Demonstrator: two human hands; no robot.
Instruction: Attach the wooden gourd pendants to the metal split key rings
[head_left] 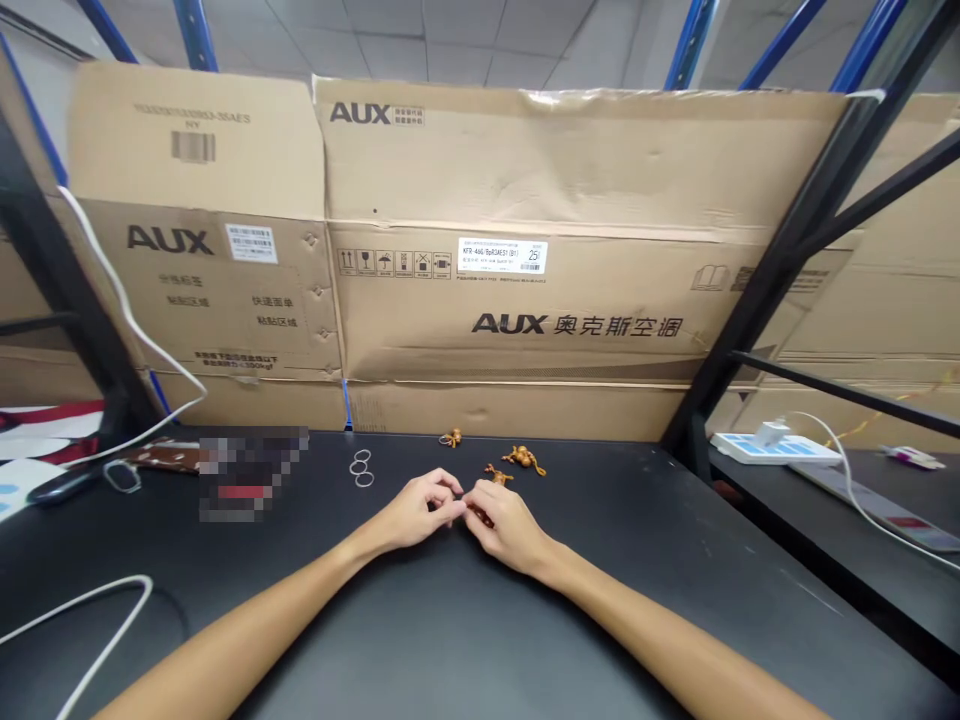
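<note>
My left hand (pixel 420 508) and my right hand (pixel 504 520) meet at the middle of the black table (pixel 615 560), fingers curled and pinched together on a small dark-brown piece (pixel 480 514) between them. Just beyond the hands lie small golden-brown figure charms: one (pixel 498 473) close to my right hand, a larger one (pixel 523 459) behind it, and a tiny one (pixel 451 437) farther back. Three small metal rings (pixel 361 468) lie to the left of my left hand.
Large AUX cardboard boxes (pixel 517 240) wall off the back of the table. A white cable (pixel 90 620) loops at the near left, and dark items (pixel 120 474) lie at far left. A black shelf post (pixel 780 270) rises right; a white power strip (pixel 772 447) sits beyond it.
</note>
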